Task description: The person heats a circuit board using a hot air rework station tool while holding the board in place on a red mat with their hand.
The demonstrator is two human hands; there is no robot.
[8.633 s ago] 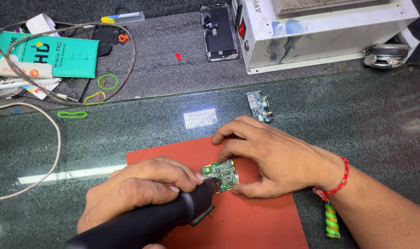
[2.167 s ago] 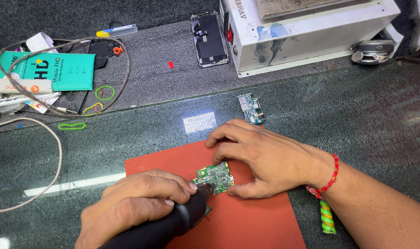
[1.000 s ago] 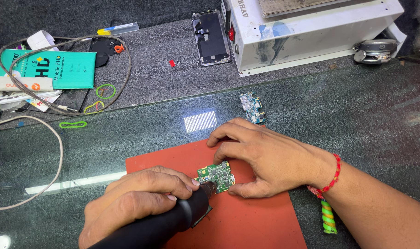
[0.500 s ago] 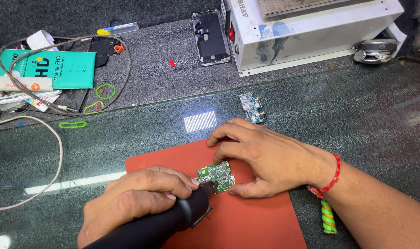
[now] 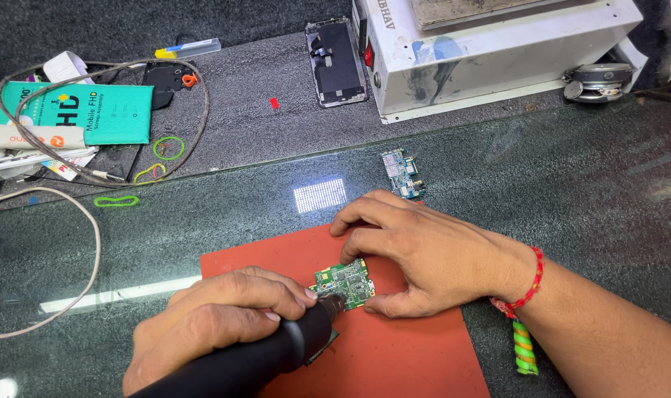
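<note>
**Nozzle holds at the board's near edge; hands barely shifted**

Nothing much has moved over the last half second: both hands and the small green circuit board [image 5: 344,283] sit where they were, and only the view has drifted a touch. Compared with some eight seconds back, the second board [image 5: 402,173] now appears a little higher on the glass, which seems to come from the camera tilting.

One green circuit board lies flat on the red mat [image 5: 276,254], between the two hands. Its long axis runs from lower left to upper right, slightly tilted. The right hand [image 5: 431,254] is curled over its far and right sides, fingertips pinning the upper edge and the thumb pressing the lower right corner. The left hand [image 5: 217,324] is wrapped tight around one black handheld tool [image 5: 276,354], whose tip touches the board's lower left edge, pointing up and to the right.

On the dark glass counter [image 5: 571,191], just beyond the right hand's knuckles, lies the second board, bluish, one only. Farther back rest one phone screen assembly [image 5: 337,53], one white metal machine [image 5: 490,51], one teal packet [image 5: 85,112] and several green rubber bands [image 5: 116,200].
</note>
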